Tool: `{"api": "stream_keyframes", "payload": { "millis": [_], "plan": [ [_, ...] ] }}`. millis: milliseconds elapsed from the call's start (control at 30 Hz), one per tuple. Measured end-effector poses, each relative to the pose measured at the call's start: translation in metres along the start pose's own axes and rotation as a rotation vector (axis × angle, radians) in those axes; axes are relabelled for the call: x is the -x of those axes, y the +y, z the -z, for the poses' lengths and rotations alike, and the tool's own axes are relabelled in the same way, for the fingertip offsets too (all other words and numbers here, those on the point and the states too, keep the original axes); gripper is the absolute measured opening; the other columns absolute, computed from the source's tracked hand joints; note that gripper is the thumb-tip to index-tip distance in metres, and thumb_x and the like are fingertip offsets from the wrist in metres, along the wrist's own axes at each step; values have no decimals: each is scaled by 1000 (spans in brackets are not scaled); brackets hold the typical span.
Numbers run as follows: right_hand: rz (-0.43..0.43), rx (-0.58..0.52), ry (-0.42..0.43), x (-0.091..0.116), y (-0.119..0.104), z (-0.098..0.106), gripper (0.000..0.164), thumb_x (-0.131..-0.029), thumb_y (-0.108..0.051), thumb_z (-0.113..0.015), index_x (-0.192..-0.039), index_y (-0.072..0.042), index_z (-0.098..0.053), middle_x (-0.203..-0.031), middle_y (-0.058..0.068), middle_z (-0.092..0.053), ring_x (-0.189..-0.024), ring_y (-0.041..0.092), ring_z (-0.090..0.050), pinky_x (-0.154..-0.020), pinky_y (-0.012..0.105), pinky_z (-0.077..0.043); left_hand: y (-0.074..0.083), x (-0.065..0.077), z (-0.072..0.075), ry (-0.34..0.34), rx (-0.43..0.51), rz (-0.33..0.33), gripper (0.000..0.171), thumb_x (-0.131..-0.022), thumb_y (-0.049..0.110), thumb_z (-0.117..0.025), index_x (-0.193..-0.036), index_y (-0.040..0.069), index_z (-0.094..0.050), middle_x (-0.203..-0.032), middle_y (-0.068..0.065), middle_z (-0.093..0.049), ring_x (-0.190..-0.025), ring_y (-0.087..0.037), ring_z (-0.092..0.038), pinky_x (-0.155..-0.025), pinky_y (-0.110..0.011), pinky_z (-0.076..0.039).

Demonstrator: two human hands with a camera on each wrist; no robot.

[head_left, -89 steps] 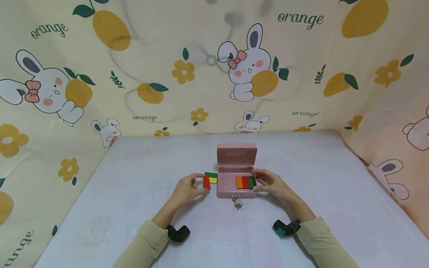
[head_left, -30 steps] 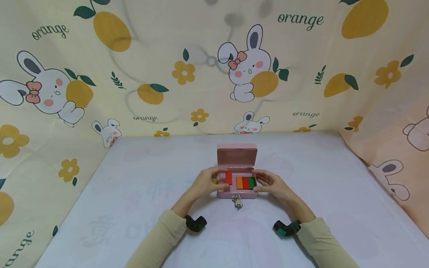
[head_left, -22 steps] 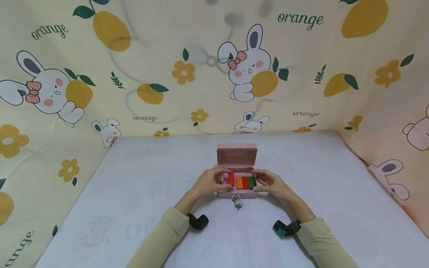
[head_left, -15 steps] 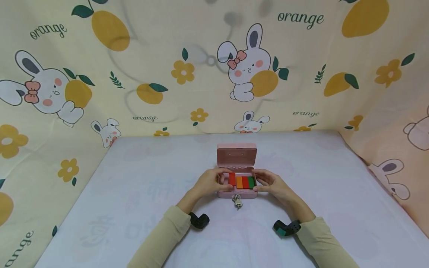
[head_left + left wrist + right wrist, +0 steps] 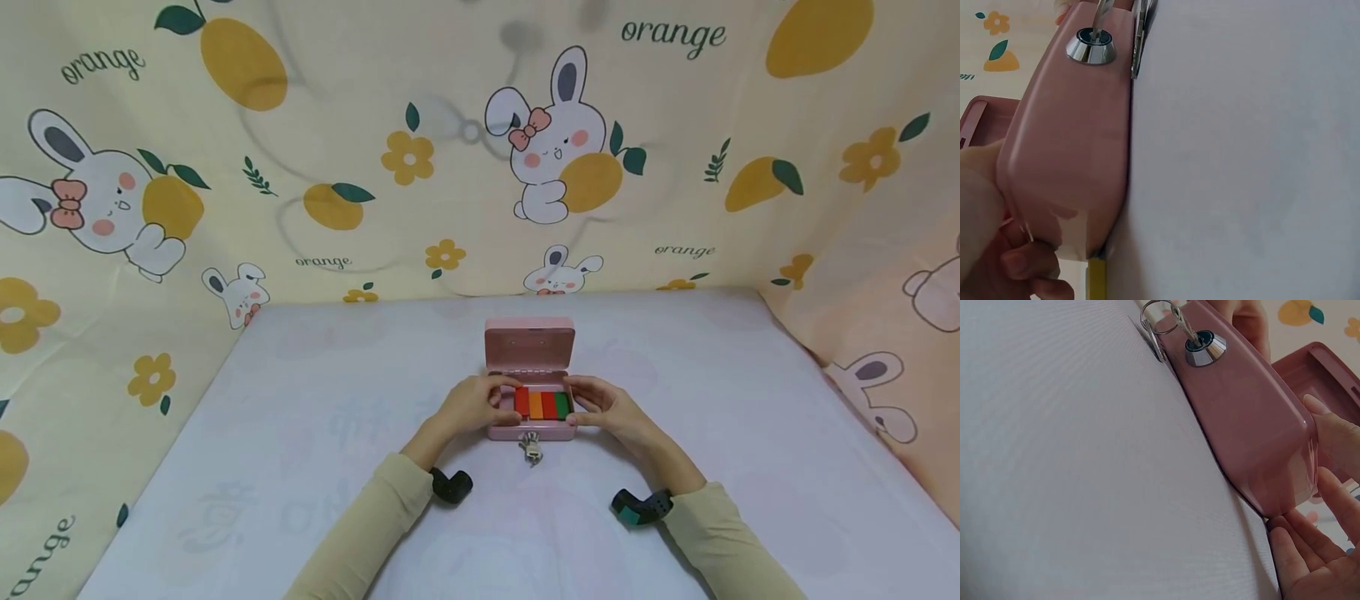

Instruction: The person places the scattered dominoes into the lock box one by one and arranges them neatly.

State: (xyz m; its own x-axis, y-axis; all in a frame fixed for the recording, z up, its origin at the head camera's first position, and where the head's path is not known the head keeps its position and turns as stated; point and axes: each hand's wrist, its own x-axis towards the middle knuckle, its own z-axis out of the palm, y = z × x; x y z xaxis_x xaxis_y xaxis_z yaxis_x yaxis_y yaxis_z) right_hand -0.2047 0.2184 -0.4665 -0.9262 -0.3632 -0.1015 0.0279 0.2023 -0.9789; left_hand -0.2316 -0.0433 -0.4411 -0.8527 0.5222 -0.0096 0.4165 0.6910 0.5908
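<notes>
A small pink cash box (image 5: pixel 529 346) stands on the table with its lid raised. Inside, at the right, an orange block (image 5: pixel 535 406), a red block and a green block (image 5: pixel 562 406) lie side by side. My left hand (image 5: pixel 472 403) reaches over the box's left wall and pinches another red block (image 5: pixel 521 403) by its ends, against the orange one. At the other side, my right hand (image 5: pixel 611 406) holds the box's right wall, thumb at the front corner. In the right wrist view its fingers lie along the box's side wall (image 5: pixel 1282 481).
Keys (image 5: pixel 531 448) on a ring hang from the front lock (image 5: pixel 1090 47). A yellow block (image 5: pixel 1097 279) lies on the table against the box's left side, hidden by my left hand in the head view. A printed cloth (image 5: pixel 450 208) rises behind the table.
My left hand has carried the red block rightward from beside the box into it, and lowered it next to the orange block. The right hand stays in place.
</notes>
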Motion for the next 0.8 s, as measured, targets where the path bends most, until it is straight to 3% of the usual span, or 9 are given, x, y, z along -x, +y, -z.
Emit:
{"api": "stream_keyframes", "payload": {
  "millis": [500,700,800],
  "plan": [
    [11,-8,3,0,0,0,71,-84,-13,-73,-144,3,-37,-154,25,-32,-144,43,-28,-107,25,-35,9,-2,-1,0,-122,102,49,-76,37,-80,-121,20,-67,-66,5,-35,-63,-11,-36,-55,-22,-24],
    [10,6,3,0,-2,-1,72,-84,-15,-73,-143,3,-37,-153,26,-32,-143,44,-29,-105,18,-38,12,-3,-3,-5,-190,135,50,-76,42,-79,-121,22,-67,-73,3,-45,-72,-14,-44,-62,-25,-32],
    [20,2,-1,1,-2,-1,71,-84,-13,-73,-143,5,-37,-153,27,-32,-143,45,-29,-106,23,-36,13,-4,-4,-2,-210,139,50,-76,42,-79,-120,23,-68,-77,1,-52,-75,-16,-48,-66,-27,-36]
  ]
}}
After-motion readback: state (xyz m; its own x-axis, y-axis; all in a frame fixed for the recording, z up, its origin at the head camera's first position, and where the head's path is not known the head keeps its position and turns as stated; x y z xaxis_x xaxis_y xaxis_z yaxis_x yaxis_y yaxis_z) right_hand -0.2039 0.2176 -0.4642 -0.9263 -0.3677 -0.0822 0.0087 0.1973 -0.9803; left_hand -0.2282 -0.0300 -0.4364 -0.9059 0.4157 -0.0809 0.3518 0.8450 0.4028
